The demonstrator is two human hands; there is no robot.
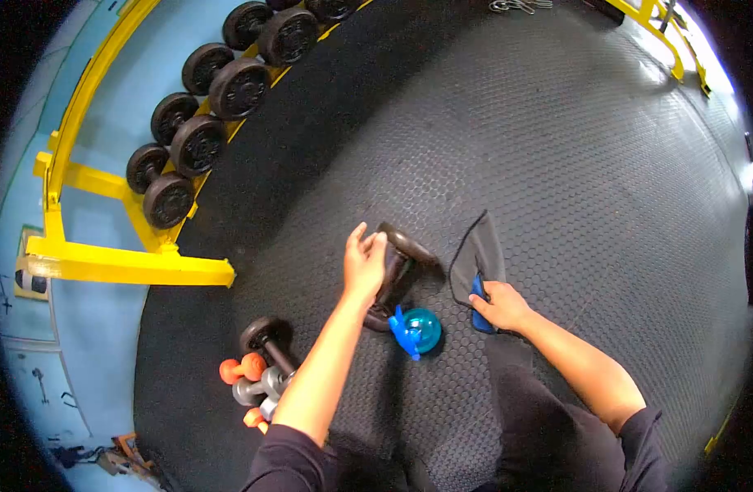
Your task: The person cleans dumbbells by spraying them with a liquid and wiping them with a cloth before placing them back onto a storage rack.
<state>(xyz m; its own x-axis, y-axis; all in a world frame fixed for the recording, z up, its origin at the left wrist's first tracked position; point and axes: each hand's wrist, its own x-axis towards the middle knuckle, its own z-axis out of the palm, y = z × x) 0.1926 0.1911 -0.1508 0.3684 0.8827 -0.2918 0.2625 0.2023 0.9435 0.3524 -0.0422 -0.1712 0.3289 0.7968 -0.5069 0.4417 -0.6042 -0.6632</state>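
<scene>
Kettlebell [405,250] just beside left hand [364,264], unclenched | right hand [501,305] grasping blue cloth [478,318]

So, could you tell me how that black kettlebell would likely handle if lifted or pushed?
The kettlebell looks like solid metal, so it is probably rigid and heavy for its size. The textured floor mat likely stops it sliding.

Person, one. Left hand [365,264] and right hand [501,307]: bare, with forearms uncovered to the elbow. Left sleeve [290,459] and right sleeve [643,447]: short, black, plain fabric, hemmed just above the elbow. Trouser leg [532,410]: dark, matte cloth, near right, beside the right sleeve.
</scene>
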